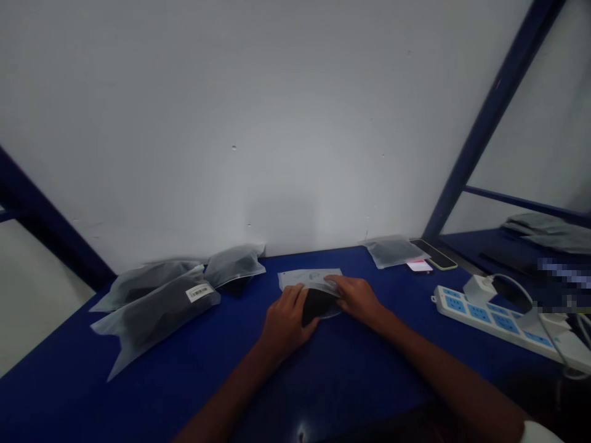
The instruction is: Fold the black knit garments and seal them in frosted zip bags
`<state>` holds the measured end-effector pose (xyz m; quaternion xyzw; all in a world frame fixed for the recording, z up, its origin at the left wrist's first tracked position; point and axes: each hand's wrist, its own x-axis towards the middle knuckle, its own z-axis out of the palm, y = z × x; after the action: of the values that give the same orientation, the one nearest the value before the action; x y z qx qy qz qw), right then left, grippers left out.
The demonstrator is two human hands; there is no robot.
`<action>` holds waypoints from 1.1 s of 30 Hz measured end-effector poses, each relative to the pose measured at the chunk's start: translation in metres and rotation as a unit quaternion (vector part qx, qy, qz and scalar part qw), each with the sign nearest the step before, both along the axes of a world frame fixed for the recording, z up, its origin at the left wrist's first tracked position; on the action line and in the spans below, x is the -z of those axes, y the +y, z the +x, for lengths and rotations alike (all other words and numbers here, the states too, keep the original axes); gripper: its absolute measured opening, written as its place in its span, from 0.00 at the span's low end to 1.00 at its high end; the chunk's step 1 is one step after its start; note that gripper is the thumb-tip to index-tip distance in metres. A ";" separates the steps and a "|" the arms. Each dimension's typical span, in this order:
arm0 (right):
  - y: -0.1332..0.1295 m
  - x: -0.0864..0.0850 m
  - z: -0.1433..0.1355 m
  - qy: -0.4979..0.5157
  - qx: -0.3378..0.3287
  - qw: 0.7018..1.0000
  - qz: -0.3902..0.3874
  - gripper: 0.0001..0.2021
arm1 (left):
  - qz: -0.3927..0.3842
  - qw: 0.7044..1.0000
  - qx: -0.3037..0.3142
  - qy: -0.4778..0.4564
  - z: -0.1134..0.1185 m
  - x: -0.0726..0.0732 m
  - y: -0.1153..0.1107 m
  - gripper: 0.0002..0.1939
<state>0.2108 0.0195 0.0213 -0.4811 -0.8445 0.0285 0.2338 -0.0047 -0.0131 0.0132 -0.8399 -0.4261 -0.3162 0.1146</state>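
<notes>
A frosted plastic bag lies on the blue table in front of me, with a black, soft-looking item at its near side. The item seems partly inside the bag; its kind cannot be made out. My left hand grips the left side of both, fingers on top and thumb at the near edge. At the right, my right hand pinches the bag's edge, its fingers bent around the plastic. Part of the black item is hidden under the bag and fingers.
Frosted bags with dark contents, one bearing a barcode label, lie at the left. Another frosted bag sits at the back right beside a phone. A white power strip with plugged-in chargers and cables lies right of my right arm.
</notes>
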 end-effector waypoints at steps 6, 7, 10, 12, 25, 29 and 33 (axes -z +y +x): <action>0.002 -0.004 0.008 -0.013 -0.061 0.998 0.013 0.28 | 0.002 0.997 -0.021 0.071 -0.009 -0.003 0.005 0.17; 0.003 -0.004 0.008 -0.006 -0.063 0.998 0.010 0.28 | 0.011 0.996 -0.028 0.089 -0.011 -0.003 0.006 0.17; 0.004 -0.005 0.010 0.026 -0.093 0.995 -0.002 0.27 | 0.039 0.990 -0.045 0.128 -0.012 -0.003 0.007 0.16; 0.004 -0.006 0.011 0.048 -0.117 0.992 -0.011 0.26 | 0.050 0.988 -0.046 0.136 -0.012 -0.004 0.007 0.15; 0.003 -0.006 0.012 0.096 -0.117 0.988 -0.005 0.16 | 0.060 0.996 0.009 0.059 -0.017 -0.001 0.012 0.09; 0.001 -0.006 0.011 0.110 -0.102 0.989 0.008 0.13 | 0.098 0.994 0.005 0.056 -0.017 0.002 0.013 0.13; 0.001 -0.006 0.014 0.084 -0.089 0.992 0.034 0.13 | 0.115 0.991 -0.039 0.051 -0.013 0.006 0.013 0.11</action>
<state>0.2245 0.0207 0.0275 -0.3916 -0.8617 0.0613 0.3167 -0.0174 -0.0004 0.0072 -0.8189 -0.4128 -0.3155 0.2439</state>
